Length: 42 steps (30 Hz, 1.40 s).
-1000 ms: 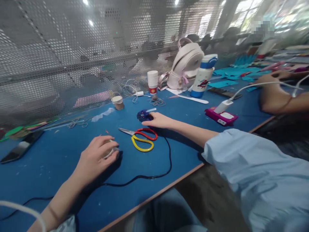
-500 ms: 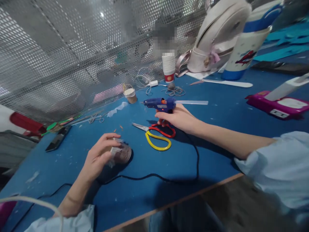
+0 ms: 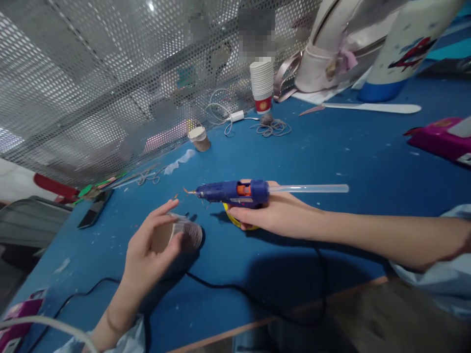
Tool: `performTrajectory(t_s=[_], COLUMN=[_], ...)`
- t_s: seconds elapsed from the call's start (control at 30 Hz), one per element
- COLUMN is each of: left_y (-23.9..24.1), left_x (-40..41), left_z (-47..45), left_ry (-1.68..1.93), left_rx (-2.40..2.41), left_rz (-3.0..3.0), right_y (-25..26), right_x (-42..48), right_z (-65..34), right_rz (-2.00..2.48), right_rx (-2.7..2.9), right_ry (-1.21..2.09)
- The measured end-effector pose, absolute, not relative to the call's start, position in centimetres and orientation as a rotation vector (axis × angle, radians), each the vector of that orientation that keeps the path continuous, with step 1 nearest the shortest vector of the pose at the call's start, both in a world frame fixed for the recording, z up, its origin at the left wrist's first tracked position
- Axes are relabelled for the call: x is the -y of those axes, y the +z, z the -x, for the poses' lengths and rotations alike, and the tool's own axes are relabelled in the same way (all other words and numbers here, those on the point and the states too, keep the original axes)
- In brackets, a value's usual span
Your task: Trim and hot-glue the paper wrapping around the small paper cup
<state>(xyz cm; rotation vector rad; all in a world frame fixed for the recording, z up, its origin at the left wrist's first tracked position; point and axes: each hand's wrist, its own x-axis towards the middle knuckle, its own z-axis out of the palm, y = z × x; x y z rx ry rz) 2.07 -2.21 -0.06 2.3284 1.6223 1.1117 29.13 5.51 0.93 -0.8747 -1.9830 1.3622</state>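
Observation:
My right hand [image 3: 265, 211] grips a blue glue gun [image 3: 224, 192] with a clear glue stick jutting from its back, nozzle pointing left. Under that hand the yellow handle [image 3: 232, 221] of a pair of scissors shows; the rest is hidden. A cup wrapped in brownish cord [image 3: 192, 235] lies tilted on its side on the blue table. Around its pale rim go the thumb and fingers of my left hand [image 3: 149, 240]. A thin orange-brown bit clings near the nozzle tip.
Behind are a smaller wrapped cup [image 3: 199, 140], stacked paper cups [image 3: 262, 88], grey cord [image 3: 272, 128] and a white plastic knife [image 3: 375, 108]. A phone [image 3: 94, 210] lies left. The gun's black cable [image 3: 235, 290] crosses the front. A perforated metal screen [image 3: 121, 98] borders the table.
My right hand has brought the glue gun lower and nearer the cup, now covering most of the scissors. My left hand stays at the cup, its fingers slightly more spread. The view has shifted.

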Motion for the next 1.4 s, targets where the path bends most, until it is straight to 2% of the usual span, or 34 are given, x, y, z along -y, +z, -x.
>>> performTrajectory(t_s=[0.13, 0.3, 0.53, 0.9, 1.4], left_y=[-0.1, -1.0, -1.7, -0.5, -0.8], left_x=[1.8, 0.6, -0.5, 0.2, 0.3], left_z=[-2.1, -0.6, 1.0, 0.1, 0.1], left_ry=[1.147, 1.249, 1.263, 1.081, 1.027], left_rx=[-1.633, -1.648, -1.636, -1.435, -1.409], left_rz=[-2.398, -2.185, -1.961, -2.326, -2.365], right_y=[0.4, -0.3, -0.8, -1.2, -1.2], right_x=[-5.2, -4.8, -4.5, -4.5, -4.1], right_z=[-29.0, -28.5, -28.3, -28.8, -28.3], right_rz=[0.875, 0.846, 0.921, 0.712, 0.547], right_rx=[1.977, 1.913, 2.066, 2.200, 2.192], right_ry=[1.397, 1.502, 1.282, 1.083, 1.037])
